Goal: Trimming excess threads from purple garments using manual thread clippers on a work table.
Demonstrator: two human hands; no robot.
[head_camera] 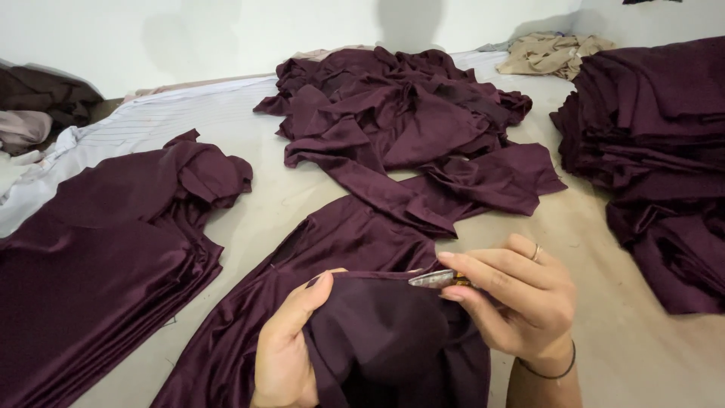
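A tabletop (302, 189) carries dark purple cloth: a stack (649, 151) far right of the hands, a heap (408, 121) beyond them. The garment (362, 242) lies beneath both hands. The left hand (287, 340) pinches its edge taut so the right hand (521, 302), pinching small snips (432, 279), meets the seam.

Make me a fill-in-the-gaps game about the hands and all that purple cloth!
1. The right hand wears a ring and pinches small metal ____.
2. The left hand grips a dark ____ satin garment.
3. The loose heap of dark satin pieces lies ____ the hands.

Missing words: snips; maroon; beyond
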